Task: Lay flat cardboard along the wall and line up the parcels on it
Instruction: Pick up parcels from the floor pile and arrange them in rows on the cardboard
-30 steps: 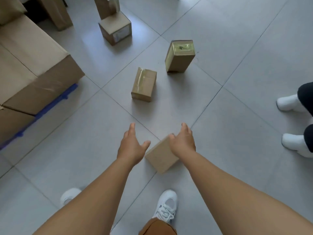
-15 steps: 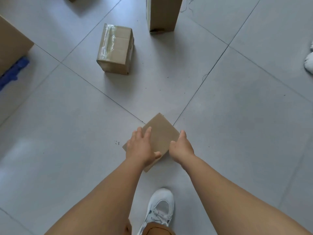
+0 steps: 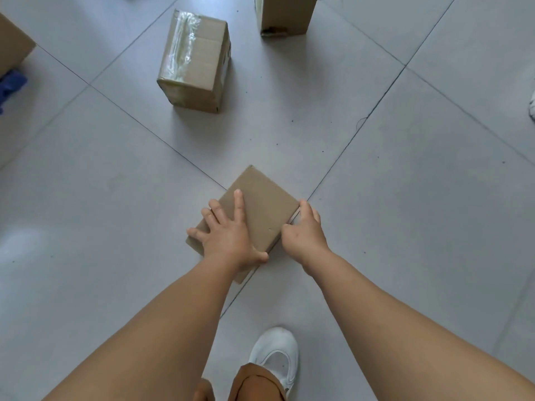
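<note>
A small plain brown parcel (image 3: 263, 206) lies on the grey tiled floor just ahead of my feet. My left hand (image 3: 228, 235) lies spread over its top and left side, thumb hooked at the near edge. My right hand (image 3: 304, 233) presses against the parcel's right side, fingers curled along that edge. Both hands grip the parcel between them. Farther ahead stands a taped parcel (image 3: 197, 59) wrapped with clear tape. A taller parcel (image 3: 286, 15) stands at the top edge, cut off by the frame.
A big cardboard box (image 3: 11, 44) pokes in at the left edge over something blue (image 3: 11, 85). My white shoe (image 3: 278, 354) sits below the parcel. Another person's white shoe (image 3: 532, 105) shows at the right edge. Grey tiles lie all around.
I have bent lower and closer to the floor. My left hand, open beside the small parcel before, now lies on its top; my right hand has slid along its right side.
</note>
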